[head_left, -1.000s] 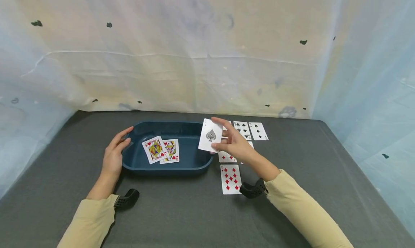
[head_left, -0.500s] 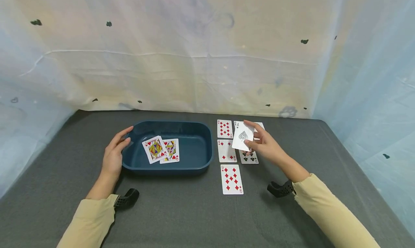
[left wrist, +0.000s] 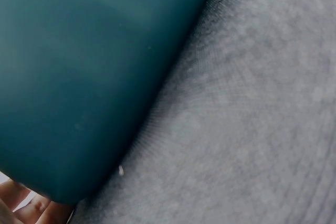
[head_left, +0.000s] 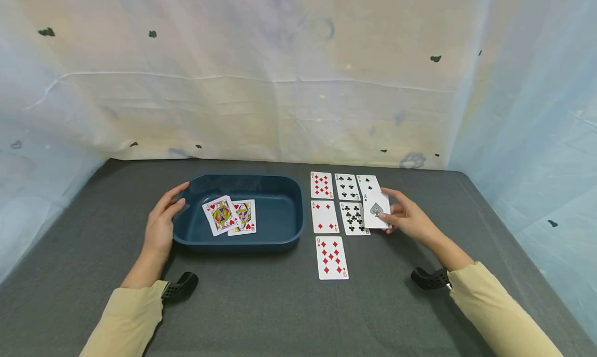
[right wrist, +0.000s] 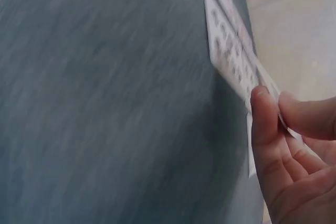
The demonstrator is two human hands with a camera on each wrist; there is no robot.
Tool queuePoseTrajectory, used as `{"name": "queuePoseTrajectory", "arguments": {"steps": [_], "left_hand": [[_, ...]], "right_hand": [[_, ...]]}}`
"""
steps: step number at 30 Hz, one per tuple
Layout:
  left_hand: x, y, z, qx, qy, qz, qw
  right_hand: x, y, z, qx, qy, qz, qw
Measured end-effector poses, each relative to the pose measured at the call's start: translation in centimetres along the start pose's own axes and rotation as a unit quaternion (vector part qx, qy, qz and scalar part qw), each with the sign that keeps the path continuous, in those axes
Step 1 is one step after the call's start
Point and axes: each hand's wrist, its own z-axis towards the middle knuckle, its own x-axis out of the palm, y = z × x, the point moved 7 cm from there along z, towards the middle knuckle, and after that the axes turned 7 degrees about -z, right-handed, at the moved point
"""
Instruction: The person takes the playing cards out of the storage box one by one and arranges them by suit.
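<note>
My right hand [head_left: 408,217] pinches an ace of spades [head_left: 373,200] between thumb and fingers. The ace overlaps the lower part of a spade card [head_left: 368,182] and sits just right of a nine of clubs [head_left: 351,217]. In the right wrist view, the pinched card shows nearly edge-on at the fingertips [right wrist: 260,95]. At the left end of a dark blue tray [head_left: 238,246], my left hand [head_left: 159,227] holds the rim. Its fingers [left wrist: 37,208] show beside the tray's corner in the left wrist view. Inside the tray lie a jack of hearts [head_left: 219,214] and a partly covered queen of hearts [head_left: 247,215].
Right of the tray, several face-up cards lie in rows on the dark grey cloth [head_left: 261,305]. Among them are a diamond card [head_left: 322,185], a six of clubs [head_left: 347,186], a four of diamonds [head_left: 324,216] and a nine of diamonds [head_left: 332,257]. Pale sheeting [head_left: 280,113] hangs behind.
My right hand has carried the ace of spades from over the tray's right edge rightward across the cards, down beside the nine of clubs. The left hand has stayed at the tray.
</note>
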Motion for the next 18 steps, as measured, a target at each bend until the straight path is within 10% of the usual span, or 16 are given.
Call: {"name": "queuePoseTrajectory", "arguments": {"steps": [9,18], "left_hand": [[-0.1,0.0,0.0,0.006,0.001,0.002,1.0000],[0.0,0.2,0.2,0.000,-0.001,0.000,1.0000]], "right_hand": [[-0.5,-1.8,-0.9,-0.002,0.024,-0.031,0.9992],[-0.8,-1.7,-0.4,-0.069,0.018,-0.181,0.9808]]}}
